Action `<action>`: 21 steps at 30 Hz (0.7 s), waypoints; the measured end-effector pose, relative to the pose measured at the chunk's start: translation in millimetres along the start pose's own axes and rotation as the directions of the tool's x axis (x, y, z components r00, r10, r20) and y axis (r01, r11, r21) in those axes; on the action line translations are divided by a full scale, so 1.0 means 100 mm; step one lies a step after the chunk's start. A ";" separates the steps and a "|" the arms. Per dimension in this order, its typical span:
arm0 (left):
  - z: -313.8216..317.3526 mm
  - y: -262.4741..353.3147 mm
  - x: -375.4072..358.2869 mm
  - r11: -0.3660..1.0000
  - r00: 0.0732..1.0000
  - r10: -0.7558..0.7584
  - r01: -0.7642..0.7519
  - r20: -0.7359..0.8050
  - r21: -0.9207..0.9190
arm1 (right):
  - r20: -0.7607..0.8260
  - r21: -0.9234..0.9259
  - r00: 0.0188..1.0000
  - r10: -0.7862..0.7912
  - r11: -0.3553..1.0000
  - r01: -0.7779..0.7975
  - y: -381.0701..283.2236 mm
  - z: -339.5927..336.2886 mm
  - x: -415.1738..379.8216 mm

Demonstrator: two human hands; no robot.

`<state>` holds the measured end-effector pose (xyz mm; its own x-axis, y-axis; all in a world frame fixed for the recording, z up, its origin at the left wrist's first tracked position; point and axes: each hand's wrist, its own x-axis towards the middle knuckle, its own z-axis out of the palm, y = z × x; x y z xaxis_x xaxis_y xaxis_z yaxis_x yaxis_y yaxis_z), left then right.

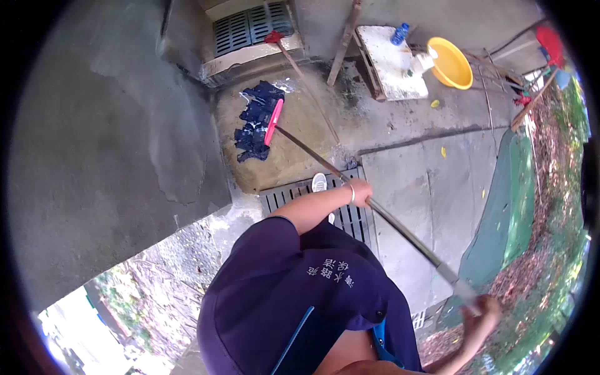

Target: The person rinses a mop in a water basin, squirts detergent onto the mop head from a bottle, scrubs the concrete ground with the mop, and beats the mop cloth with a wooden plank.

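A mop with a pink bar and ragged dark blue cloth strips lies with its head on the wet concrete floor. Its long metal pole runs diagonally down to the right across my body. Around the middle of the pole my left hand, with a light bracelet at the wrist, is closed. My right hand grips the pale upper end of the same pole, slightly blurred. Below my left forearm a metal floor grate shows, with a white shoe at its edge.
A red-tipped pole lies close beyond the mop head. Further off are a white board table, a blue bottle and a yellow basin. A grey wall bounds the left; green sheeting lies right.
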<state>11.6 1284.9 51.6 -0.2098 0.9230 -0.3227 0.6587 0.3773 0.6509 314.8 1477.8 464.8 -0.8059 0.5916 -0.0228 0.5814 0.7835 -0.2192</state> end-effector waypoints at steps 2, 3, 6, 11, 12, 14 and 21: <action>0.40 0.24 -0.05 0.995 0.977 0.070 -0.083 0.202 0.057 | 0.413 -0.449 0.889 0.196 0.893 0.011 0.45 0.43 -0.46; 0.57 0.37 -0.13 0.987 0.945 0.112 -0.140 0.307 0.073 | 0.553 -0.502 0.774 0.308 0.864 0.015 0.74 0.76 -0.72; 1.06 0.58 -0.27 0.980 0.908 0.107 -0.166 0.405 0.114 | 0.504 -0.432 0.801 0.322 0.897 -0.088 1.21 1.24 -1.65; 1.16 0.46 -0.69 0.956 0.754 0.065 -0.235 0.654 0.176 | 0.651 -0.223 0.685 0.326 0.945 -0.238 1.43 1.98 -2.51; 0.93 0.49 -0.78 0.940 0.752 0.051 -0.258 0.658 0.221 | 0.688 -0.178 0.655 0.313 0.948 -0.265 1.39 2.16 -2.57; 0.77 0.42 -0.96 0.937 0.735 0.002 -0.237 0.678 0.255 | 0.692 -0.156 0.650 0.313 0.945 -0.288 1.24 2.43 -2.73; 0.51 -0.39 -1.73 0.921 0.792 -0.107 -0.149 0.602 0.360 | 0.726 -0.131 0.615 0.308 0.940 -0.316 0.08 2.88 -2.81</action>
<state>59.0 1106.3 46.5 0.1979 0.6445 -0.7385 0.8983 0.1822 0.3998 513.4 1263.3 188.8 -0.3977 0.4676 -0.7894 0.8158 0.5739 -0.0711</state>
